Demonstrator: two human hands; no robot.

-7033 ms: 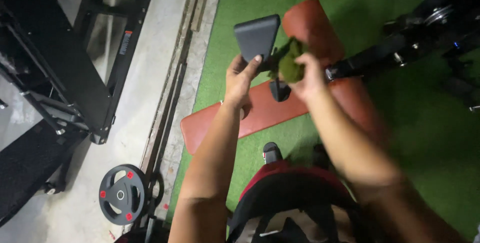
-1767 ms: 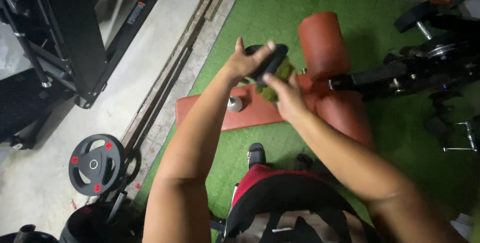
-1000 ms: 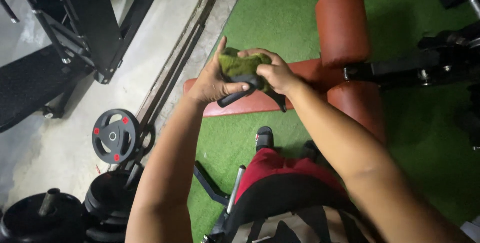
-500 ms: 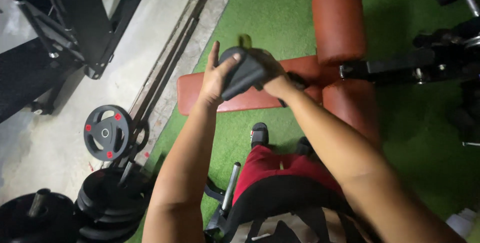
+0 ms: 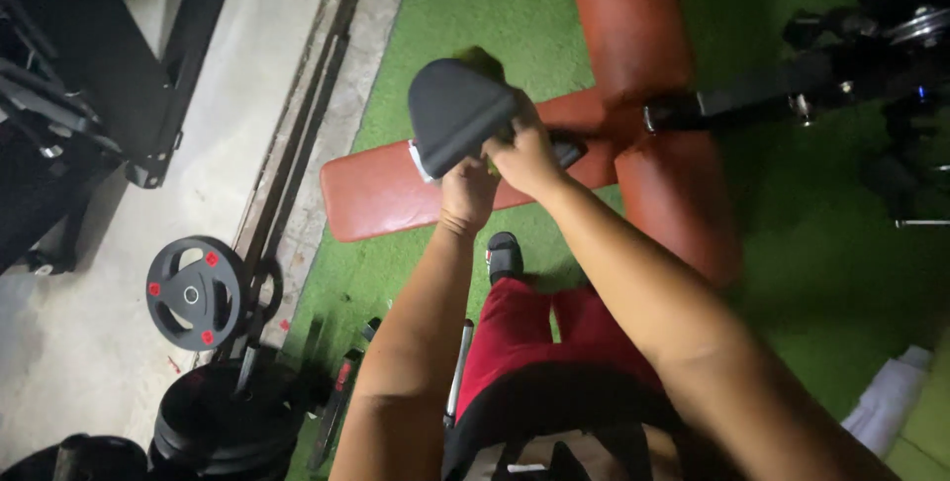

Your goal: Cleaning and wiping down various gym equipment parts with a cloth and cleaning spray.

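Both my hands are raised over a red padded bench [image 5: 376, 199]. My left hand [image 5: 467, 189] grips the underside of a dark grey wedge-shaped pad [image 5: 450, 110], holding its flat face up toward me. My right hand [image 5: 524, 154] presses against the pad's right side, closed on a green cloth [image 5: 479, 58] of which only a bit shows behind the pad's top edge. A black handle part [image 5: 567, 148] sticks out just right of my right hand.
Two red roller pads [image 5: 633, 21] on a black machine arm [image 5: 762, 95] lie right of the bench on green turf. Black weight plates [image 5: 191, 293] with red dots stand at lower left on concrete, beside a black rack [image 5: 119, 95]. A white cloth [image 5: 891, 402] is at lower right.
The pad has been turned so its broad flat face points up. My left hand shifted from its side to underneath. The green cloth, earlier on top, is now mostly hidden behind it.
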